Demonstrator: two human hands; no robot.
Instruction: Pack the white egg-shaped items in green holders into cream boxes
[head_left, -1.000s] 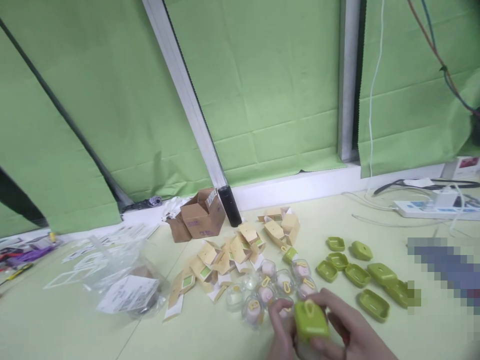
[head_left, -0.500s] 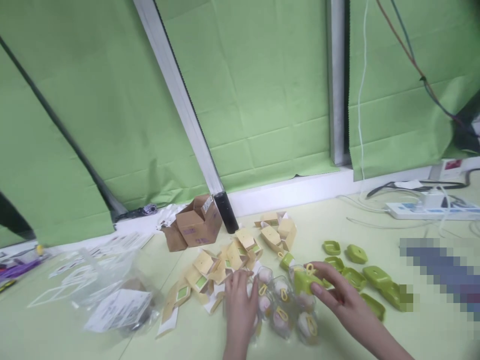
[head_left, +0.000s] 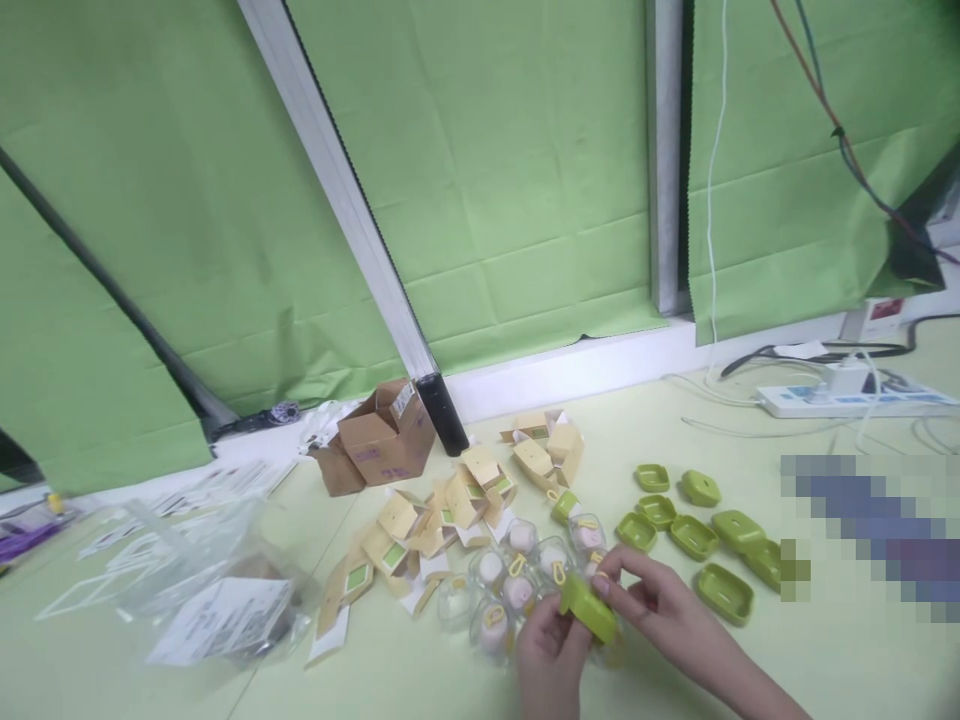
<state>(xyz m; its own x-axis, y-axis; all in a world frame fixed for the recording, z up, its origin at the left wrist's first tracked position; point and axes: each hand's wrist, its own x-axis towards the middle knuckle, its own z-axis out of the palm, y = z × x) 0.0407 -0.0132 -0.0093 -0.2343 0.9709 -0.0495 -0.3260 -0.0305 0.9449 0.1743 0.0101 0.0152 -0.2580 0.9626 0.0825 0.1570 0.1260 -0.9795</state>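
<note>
My left hand (head_left: 553,645) and my right hand (head_left: 652,592) meet at the front, fingers closed on one small green plastic box (head_left: 589,606). The left fingers grip its near left side while the right fingers pinch its upper right edge. Just behind and beside it stand several clear rounded containers (head_left: 491,570) with pale pink and white contents and yellow loops. Another small green box with a yellow loop (head_left: 565,506) lies beyond them. To the right of my right hand are several open green plastic trays (head_left: 694,537) and closed-looking green pieces (head_left: 701,488).
Opened cream cartons (head_left: 405,520) lie left of the containers. Behind them stands a brown cardboard box (head_left: 386,440) by a black cylinder (head_left: 442,415). A clear plastic bag with a label (head_left: 221,620) lies left; a white power strip (head_left: 802,400) with cables sits at back right.
My left hand has moved right from the clear containers and now grips the green box too. My right hand has brought the box down and slightly left. The view has shifted a little.
</note>
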